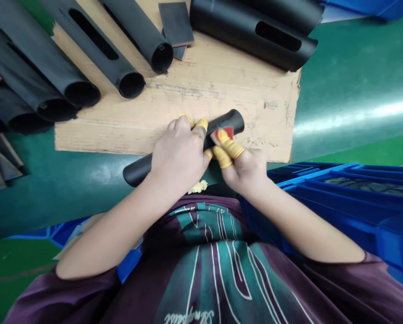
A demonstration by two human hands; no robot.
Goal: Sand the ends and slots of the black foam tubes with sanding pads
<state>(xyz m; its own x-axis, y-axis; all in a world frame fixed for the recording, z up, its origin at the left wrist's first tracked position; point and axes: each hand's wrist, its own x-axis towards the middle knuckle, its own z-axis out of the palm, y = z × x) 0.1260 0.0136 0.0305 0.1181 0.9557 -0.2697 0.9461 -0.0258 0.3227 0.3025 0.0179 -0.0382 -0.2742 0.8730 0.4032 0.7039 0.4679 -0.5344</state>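
My left hand is wrapped round a slim black tube that lies slantwise over the near edge of a cardboard sheet. Yellow finger cots cover my fingertips. My right hand pinches a small red piece against the tube near its right end. Both hands are closed. The tube's left end sticks out past my left wrist.
Several larger black tubes, some with slots, lie on the cardboard at the back left, and two wide ones at the back right. A dark flat pad lies between them. Blue crates stand at my right. The table is green.
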